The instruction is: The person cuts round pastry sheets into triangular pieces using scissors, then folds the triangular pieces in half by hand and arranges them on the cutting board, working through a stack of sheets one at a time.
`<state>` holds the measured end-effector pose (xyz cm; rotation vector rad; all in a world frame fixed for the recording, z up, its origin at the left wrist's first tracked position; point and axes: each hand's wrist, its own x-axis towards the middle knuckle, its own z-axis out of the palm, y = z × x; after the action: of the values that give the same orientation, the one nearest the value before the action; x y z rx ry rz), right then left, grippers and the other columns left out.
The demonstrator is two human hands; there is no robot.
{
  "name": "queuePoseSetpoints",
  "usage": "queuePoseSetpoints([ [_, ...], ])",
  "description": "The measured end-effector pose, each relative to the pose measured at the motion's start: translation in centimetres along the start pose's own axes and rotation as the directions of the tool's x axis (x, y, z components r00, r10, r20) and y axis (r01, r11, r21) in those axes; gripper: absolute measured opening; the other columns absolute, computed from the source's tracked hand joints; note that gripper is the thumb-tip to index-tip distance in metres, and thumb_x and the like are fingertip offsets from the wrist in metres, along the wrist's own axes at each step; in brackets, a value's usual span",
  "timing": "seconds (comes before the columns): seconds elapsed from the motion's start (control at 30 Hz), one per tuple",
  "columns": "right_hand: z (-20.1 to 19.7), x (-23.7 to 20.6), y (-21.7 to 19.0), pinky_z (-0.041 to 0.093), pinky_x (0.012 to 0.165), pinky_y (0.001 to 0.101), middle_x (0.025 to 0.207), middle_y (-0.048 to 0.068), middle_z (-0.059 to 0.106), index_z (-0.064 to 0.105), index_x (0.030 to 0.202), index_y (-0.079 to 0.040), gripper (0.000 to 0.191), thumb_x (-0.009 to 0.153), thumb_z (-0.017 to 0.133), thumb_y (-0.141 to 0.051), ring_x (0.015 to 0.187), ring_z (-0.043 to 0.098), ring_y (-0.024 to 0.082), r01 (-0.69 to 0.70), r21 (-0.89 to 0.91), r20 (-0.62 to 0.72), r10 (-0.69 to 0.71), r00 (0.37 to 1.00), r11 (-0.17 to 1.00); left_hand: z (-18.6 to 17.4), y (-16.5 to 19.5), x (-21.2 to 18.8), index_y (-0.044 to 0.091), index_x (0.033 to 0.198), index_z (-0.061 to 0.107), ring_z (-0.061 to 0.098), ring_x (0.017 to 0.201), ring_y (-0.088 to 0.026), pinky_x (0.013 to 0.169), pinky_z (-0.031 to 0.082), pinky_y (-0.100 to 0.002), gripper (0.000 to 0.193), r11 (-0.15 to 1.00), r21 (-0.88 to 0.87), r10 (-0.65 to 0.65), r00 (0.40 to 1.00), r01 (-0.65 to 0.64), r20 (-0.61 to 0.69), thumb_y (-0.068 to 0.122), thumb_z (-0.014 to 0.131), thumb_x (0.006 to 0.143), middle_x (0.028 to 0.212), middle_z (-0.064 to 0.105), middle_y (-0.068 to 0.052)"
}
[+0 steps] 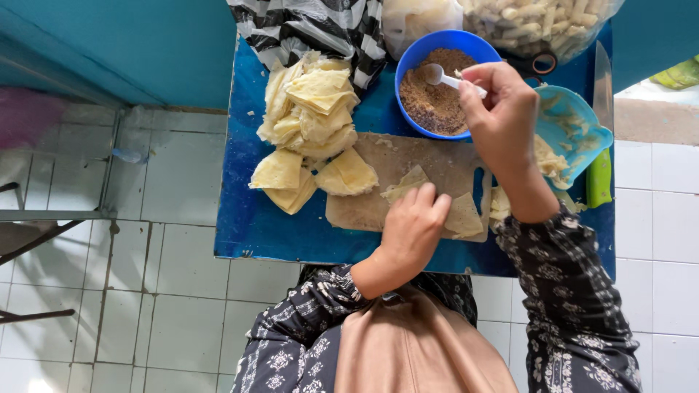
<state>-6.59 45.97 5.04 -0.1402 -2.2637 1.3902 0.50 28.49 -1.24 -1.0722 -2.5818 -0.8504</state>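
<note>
Head view: your right hand [502, 120] pinches the handle of a small white spoon [445, 77], fingers clenched around it, spoon bowl dipped in the brown crumbly filling [437, 102] inside the blue bowl [408, 62]. That bowl sits near the far edge of the blue table [247, 218], right of centre. Your left hand [413, 225] rests on the wooden board [364, 207] at the near edge, fingers curled loosely and pressing down a pale yellow wrapper sheet [408, 182]; it is not gripping anything. Another folded sheet [464, 216] lies just beside that hand, on the board's right end. A heap of the same wrappers [313, 109] is piled left of the bowl, spilling toward the board's far left corner, with a few loose ones [280, 171] touching the board. A light blue scoop-shaped dish [575, 124] sits at the table's right edge, with pale scraps in it, partly hidden by your right wrist. A green handle [599, 178] lies at the right edge just below it. Clear plastic bags [539, 22] and a striped bag [313, 29] crowd the far edge. White tiled floor [167, 291] below.
</note>
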Motion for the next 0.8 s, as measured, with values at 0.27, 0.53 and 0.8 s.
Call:
queuePoseSetpoints([
  [0.27, 1.8, 0.0, 0.5, 0.049, 0.059, 0.0206, 0.084, 0.004, 0.069, 0.072, 0.110, 0.004, 0.020, 0.114, 0.062, -0.014, 0.067, 0.063, 0.005, -0.015, 0.110, -0.027, 0.018, 0.999, 0.994, 0.3, 0.3, 0.1, 0.009, 0.100, 0.060, 0.059, 0.089, -0.023, 0.074, 0.050, -0.036, 0.018, 0.998, 0.051, 0.023, 0.999, -0.021, -0.034, 0.011, 0.063, 0.082, 0.095, 0.053, -0.007],
  [0.53, -0.7, -1.6, 1.1, 0.049, 0.060, 0.0232, 0.084, 0.007, 0.069, 0.071, 0.110, 0.005, 0.026, 0.117, 0.062, -0.019, 0.066, 0.063, 0.010, -0.032, 0.282, -0.133, 0.072, 0.988, 0.959, 1.0, 1.1, 0.4, 0.011, 0.093, 0.056, 0.060, 0.090, -0.023, 0.075, 0.052, -0.035, 0.014, 0.997, 0.079, 0.011, 1.000, -0.012, 0.009, 0.009, 0.063, 0.081, 0.093, 0.053, -0.006],
  [0.8, -6.5, -7.9, 0.9, 0.051, 0.061, 0.0242, 0.084, 0.011, 0.069, 0.071, 0.115, 0.008, 0.028, 0.118, 0.065, -0.020, 0.066, 0.063, 0.014, -0.081, 0.501, -0.172, 0.190, 0.967, 0.862, 1.0, 2.6, 0.4, 0.009, 0.102, 0.057, 0.059, 0.090, -0.026, 0.076, 0.052, -0.038, 0.017, 1.000, -0.025, 0.008, 1.000, -0.009, -0.029, 0.006, 0.061, 0.086, 0.096, 0.054, -0.009],
])
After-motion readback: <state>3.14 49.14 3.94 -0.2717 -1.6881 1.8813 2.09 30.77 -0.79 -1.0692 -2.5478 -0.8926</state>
